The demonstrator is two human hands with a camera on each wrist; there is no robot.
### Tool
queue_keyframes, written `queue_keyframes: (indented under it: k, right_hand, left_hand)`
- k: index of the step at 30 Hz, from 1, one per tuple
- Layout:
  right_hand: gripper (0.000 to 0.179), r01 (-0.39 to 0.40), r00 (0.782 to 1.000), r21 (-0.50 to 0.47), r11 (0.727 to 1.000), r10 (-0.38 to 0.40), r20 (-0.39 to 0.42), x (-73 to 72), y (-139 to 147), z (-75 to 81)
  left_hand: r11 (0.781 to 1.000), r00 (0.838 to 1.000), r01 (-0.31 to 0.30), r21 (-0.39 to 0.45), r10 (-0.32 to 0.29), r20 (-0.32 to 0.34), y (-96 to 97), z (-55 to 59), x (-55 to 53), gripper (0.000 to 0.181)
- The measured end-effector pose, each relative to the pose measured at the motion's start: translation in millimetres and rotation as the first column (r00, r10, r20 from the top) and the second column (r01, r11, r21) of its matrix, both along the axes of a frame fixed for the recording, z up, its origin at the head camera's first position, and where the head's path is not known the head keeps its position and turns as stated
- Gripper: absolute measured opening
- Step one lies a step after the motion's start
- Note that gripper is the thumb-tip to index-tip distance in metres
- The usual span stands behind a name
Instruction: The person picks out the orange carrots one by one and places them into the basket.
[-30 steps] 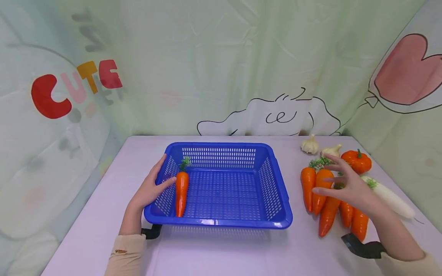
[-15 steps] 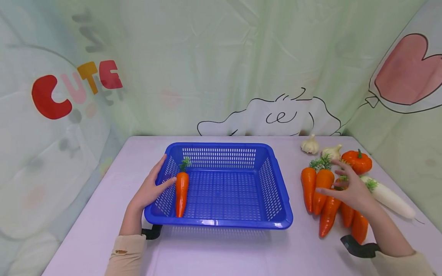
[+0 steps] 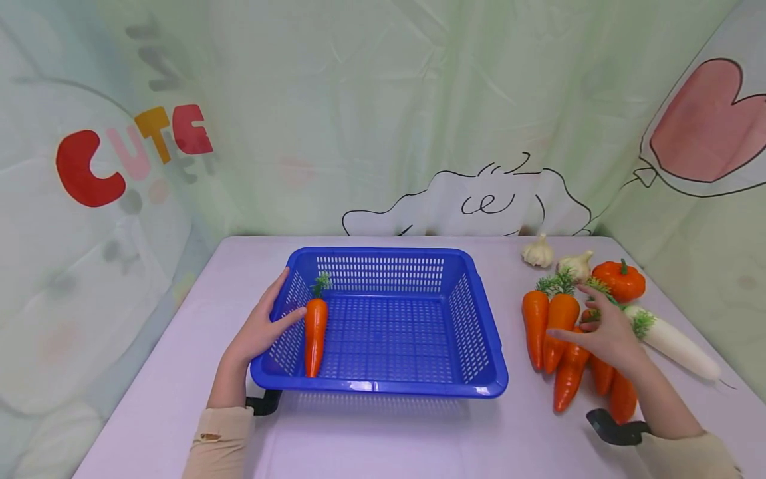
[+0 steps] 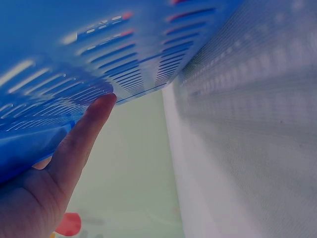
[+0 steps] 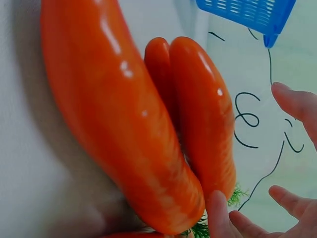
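Observation:
In the head view, a blue plastic basket [image 3: 377, 386] stands mid-table with one orange carrot [image 3: 315, 336] inside, along its left wall. My left hand [image 3: 260, 332] holds the basket's left side, thumb over the rim and fingers along the outside. The left wrist view shows a finger [image 4: 81, 141] against the slotted wall. Over a bunch of carrots [image 3: 562, 332] on the right, my right hand [image 3: 607, 336] hovers, fingers spread and lightly bent, holding nothing. Seen from the right wrist, a large carrot [image 5: 114, 114] fills the near side, and fingertips [image 5: 218, 208] are right by the carrots' leafy ends.
Behind the carrots lie two garlic bulbs [image 3: 537, 253] and a small orange pumpkin [image 3: 619, 281]. A white radish [image 3: 676, 342] lies to the right of my right hand. A printed curtain [image 3: 383, 120] hangs along the table's back edge.
My right hand has shifted a little to the right and nearer to me, over the carrots, and its forearm has swung left. The left hand and basket stay put.

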State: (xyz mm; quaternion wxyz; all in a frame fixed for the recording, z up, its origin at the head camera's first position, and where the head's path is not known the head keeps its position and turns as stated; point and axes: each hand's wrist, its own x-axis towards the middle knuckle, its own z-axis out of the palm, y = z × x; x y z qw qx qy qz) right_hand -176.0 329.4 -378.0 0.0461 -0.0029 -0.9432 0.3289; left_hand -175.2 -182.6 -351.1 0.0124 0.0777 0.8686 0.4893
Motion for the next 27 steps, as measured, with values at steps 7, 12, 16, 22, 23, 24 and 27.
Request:
queue_keyframes:
  k: [7,12,16,22,23,24,27]
  right_hand:
    - [0.098,0.01,1.0,0.097,0.995,-0.008,-0.018,-5.1,-2,-3.9]
    - [0.103,0.004,0.999,0.125,0.992,-0.009,0.042,-6.7,-6,-5.3]
    - [0.106,0.013,0.996,0.141,0.99,-0.026,0.086,-8.3,-9,-5.3]
    - [0.107,-0.001,0.995,0.152,0.988,-0.014,0.101,-14.7,-11,-3.7]
    - [0.107,-0.007,0.995,0.154,0.988,-0.009,0.099,-15.9,-12,-3.4]
    - [0.106,-0.014,0.996,0.154,0.988,-0.001,0.094,-17.1,-12,-3.1]
    - [0.105,-0.037,0.996,0.161,0.986,0.023,0.092,-21.2,-14,-2.9]
  left_hand:
    - [1.0,1.0,0.001,-0.009,-0.001,-0.004,-8.8,-21.0,-12.8,0.08]
    - [1.0,1.0,-0.002,-0.011,0.002,-0.012,-14.9,-33.7,-20.2,0.08]
    - [1.0,1.0,0.001,-0.014,-0.001,-0.016,-15.3,-34.3,-21.1,0.081]
    - [1.0,1.0,0.0,-0.015,0.0,-0.011,-15.2,-33.0,-20.8,0.082]
    - [1.0,1.0,-0.001,-0.013,0.001,-0.01,-15.1,-33.0,-20.6,0.081]
    - [1.0,1.0,-0.001,-0.012,0.001,-0.01,-15.2,-33.1,-20.5,0.081]
    - [1.0,1.0,-0.003,-0.013,0.003,-0.012,-15.1,-33.9,-20.3,0.08]
